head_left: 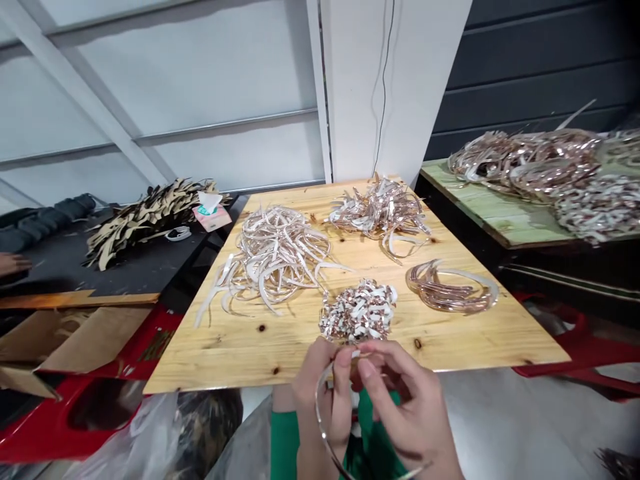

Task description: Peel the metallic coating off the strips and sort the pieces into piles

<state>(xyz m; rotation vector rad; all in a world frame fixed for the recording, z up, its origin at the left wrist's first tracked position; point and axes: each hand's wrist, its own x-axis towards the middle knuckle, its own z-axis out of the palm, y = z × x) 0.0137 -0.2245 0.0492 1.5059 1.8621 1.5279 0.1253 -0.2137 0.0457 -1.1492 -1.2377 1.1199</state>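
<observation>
At the near edge of the table, my left hand (320, 387) and my right hand (407, 407) are close together, thumbs and fingertips pinched. Between them they grip one end of a thin, shiny headband (321, 427), which curves down below my hands. A small white bit shows at the fingertips. Just beyond my fingers lies a heap of small white and rose-gold pieces (361, 310). To its right sits a neat bundle of rose-gold headbands (450, 290).
The wooden table (300, 360) also bears a loose pile of pale curved strips (275, 257) and a rose-gold pile (383, 210). More shiny bands (530, 160) lie on a side table. At left are a tissue box (213, 217), a cardboard box (95, 340) and another person's hand (13, 264).
</observation>
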